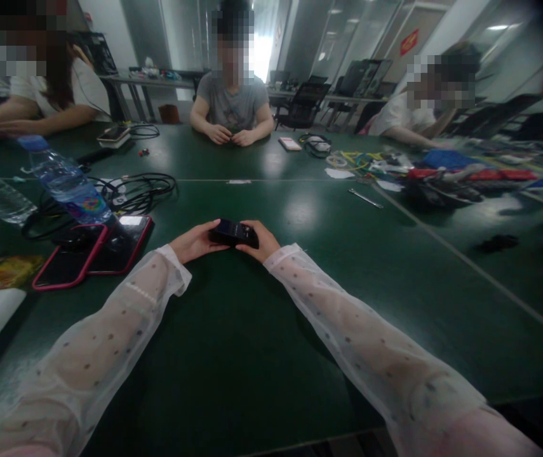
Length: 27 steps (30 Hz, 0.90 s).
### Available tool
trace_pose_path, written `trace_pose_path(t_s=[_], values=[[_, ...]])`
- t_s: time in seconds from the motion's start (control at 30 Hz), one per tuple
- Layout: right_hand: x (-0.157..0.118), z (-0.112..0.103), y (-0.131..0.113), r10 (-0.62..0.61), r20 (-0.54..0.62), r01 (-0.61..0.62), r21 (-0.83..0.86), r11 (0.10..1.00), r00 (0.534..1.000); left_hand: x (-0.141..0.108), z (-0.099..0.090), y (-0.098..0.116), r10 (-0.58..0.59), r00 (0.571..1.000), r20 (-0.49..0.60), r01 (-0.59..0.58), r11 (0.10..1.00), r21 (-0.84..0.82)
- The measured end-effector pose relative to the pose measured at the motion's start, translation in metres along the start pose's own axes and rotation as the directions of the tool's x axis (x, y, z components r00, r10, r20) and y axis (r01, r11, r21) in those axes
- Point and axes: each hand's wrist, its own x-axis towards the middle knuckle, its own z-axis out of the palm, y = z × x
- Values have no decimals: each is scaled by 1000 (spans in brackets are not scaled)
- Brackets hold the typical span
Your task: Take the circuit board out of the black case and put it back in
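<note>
Both of my hands hold a small black device (pixel 233 233) just above or on the green table (pixel 252 317). My left hand (pixel 198 241) grips its left end, with the thumb along the top edge and the fingers underneath. Around the right end, my right hand (pixel 260 242) is closed, thumb at the near side. The device lies roughly level, and small light marks show on its dark upper face. Sheer white sleeves with dark dots cover both forearms.
Two phones with pink-red edges (pixel 70 257) (pixel 121 244), bottles (pixel 68 181) and black cables (pixel 145 190) lie left. A wrench (pixel 365 198) and piled cables and tools (pixel 466 181) are at the right. Three people sit around the table; a phone (pixel 289 144) lies near the middle one.
</note>
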Motion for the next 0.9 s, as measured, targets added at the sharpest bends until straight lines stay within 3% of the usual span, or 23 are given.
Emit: trace_pose_path(t_s=[0.33, 0.9], values=[[-2, 0, 0, -23, -9, 22, -21, 1000, 1000, -2, 4, 2, -7, 998, -66, 6, 1000, -9], [-2, 0, -1, -9, 3, 9, -30, 1000, 1000, 4, -4, -1, 1, 1000, -27, -1, 1000, 6]])
